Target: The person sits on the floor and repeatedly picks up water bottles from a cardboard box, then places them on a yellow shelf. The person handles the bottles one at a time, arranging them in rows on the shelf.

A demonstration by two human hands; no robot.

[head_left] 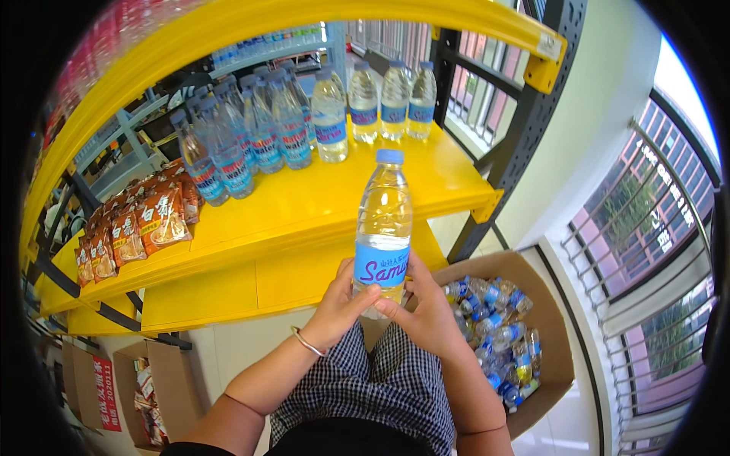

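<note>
Upright in front of me is a clear plastic water bottle (384,201) with a blue cap and a blue label. My left hand (344,304) grips its lower left side, and my right hand (420,304) wraps round its lower right side; both thumbs press on the front near the base. Beyond it, on a yellow shelf (304,201), stand several bottles with the same blue label (393,106). To their left is a tight group of bottles with red-and-blue labels (228,156). Brown snack packets (160,216) lie in rows farther left.
At my right a large cardboard box (559,357) on the floor holds many bottles. Another cardboard box (171,384) with small packets stands at the lower left. A black metal post (525,129) carries the shelf's right end, near a barred window (646,228).
</note>
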